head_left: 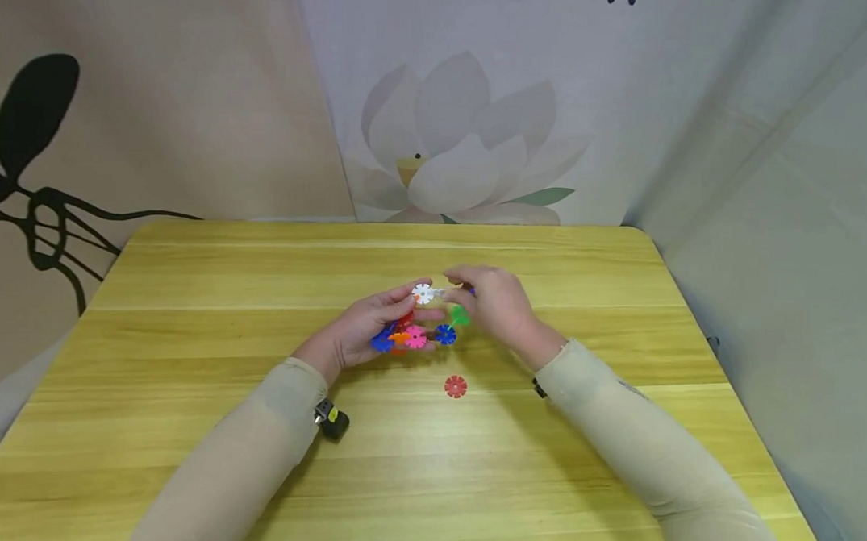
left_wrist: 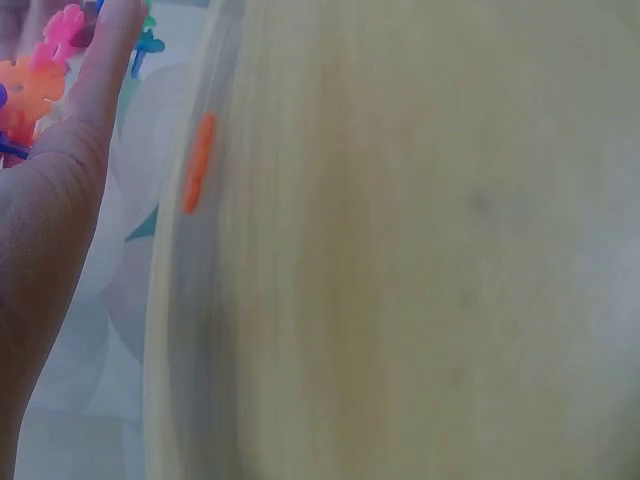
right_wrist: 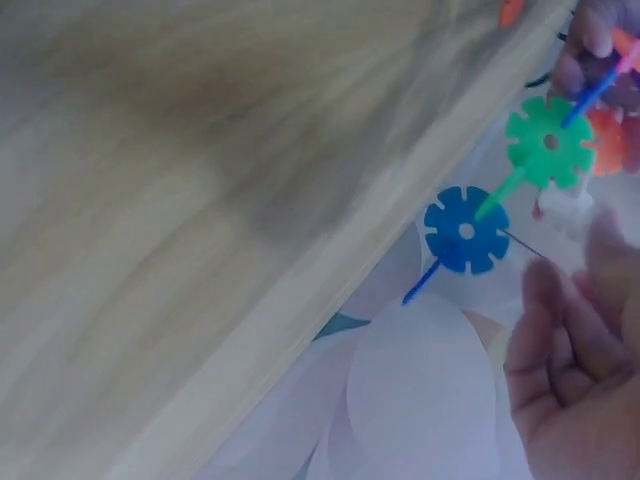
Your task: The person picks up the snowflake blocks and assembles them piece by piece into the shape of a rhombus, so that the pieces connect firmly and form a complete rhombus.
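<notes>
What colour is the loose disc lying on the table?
The loose disc is a coral red; the head view shows it best.

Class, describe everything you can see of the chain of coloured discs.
The chain is made of flat, notched discs that look plastic, slotted together at angles. Red, orange, pink, blue, green and white ones show; the green one and a blue one have centre holes. It is off the table, held in the left hand. The right hand is close to a white disc; contact is unclear.

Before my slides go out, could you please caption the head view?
Left hand holding linked colourful discs, right hand alongside, over a table.
</notes>
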The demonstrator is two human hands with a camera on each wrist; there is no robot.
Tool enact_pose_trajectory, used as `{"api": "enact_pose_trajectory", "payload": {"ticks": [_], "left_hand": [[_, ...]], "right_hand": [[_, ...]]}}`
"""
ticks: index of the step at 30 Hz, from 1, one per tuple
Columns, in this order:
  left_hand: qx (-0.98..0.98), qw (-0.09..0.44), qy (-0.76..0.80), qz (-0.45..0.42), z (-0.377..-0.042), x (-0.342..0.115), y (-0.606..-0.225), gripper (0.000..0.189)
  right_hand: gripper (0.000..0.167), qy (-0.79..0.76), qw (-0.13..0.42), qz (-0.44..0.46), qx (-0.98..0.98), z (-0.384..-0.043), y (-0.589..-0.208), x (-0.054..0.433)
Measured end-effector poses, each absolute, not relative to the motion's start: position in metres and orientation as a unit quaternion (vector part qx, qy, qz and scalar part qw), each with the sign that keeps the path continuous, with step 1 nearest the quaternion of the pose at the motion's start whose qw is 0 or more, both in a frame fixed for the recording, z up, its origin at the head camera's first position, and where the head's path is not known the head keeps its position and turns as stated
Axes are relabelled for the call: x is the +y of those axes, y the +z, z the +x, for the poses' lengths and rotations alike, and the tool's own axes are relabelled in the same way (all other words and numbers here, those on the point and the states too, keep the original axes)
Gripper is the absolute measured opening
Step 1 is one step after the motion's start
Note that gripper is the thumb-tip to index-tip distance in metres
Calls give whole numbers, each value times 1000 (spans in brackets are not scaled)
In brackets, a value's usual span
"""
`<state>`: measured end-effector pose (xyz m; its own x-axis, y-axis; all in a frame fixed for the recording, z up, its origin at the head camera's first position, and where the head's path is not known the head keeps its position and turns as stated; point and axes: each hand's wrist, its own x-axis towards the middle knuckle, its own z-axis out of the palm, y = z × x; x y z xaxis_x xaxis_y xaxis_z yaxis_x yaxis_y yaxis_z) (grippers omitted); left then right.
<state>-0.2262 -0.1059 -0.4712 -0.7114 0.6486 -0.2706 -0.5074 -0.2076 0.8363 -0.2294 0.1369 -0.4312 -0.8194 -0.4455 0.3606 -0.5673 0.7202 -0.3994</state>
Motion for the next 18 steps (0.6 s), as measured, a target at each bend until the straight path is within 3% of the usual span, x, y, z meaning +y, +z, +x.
{"api": "enact_pose_trajectory", "payload": {"ticks": [4, 8, 11, 15, 18], "left_hand": [[512, 359, 777, 70, -227, -114, -470, 54], [503, 350, 788, 62, -228, -113, -469, 47], [489, 348, 798, 55, -227, -111, -469, 35], [482, 350, 802, 51, -227, -108, -471, 24], [481, 348, 804, 44, -227, -106, -474, 22]], "right_hand": [[19, 244, 109, 330, -905, -213, -433, 147], [24, 184, -23, 429, -884, -191, -449, 161], [28, 158, -95, 434, -882, -179, -460, 165], [17, 176, -114, 412, -887, -171, -465, 165], [18, 175, -113, 419, -884, -167, -466, 164]]}}
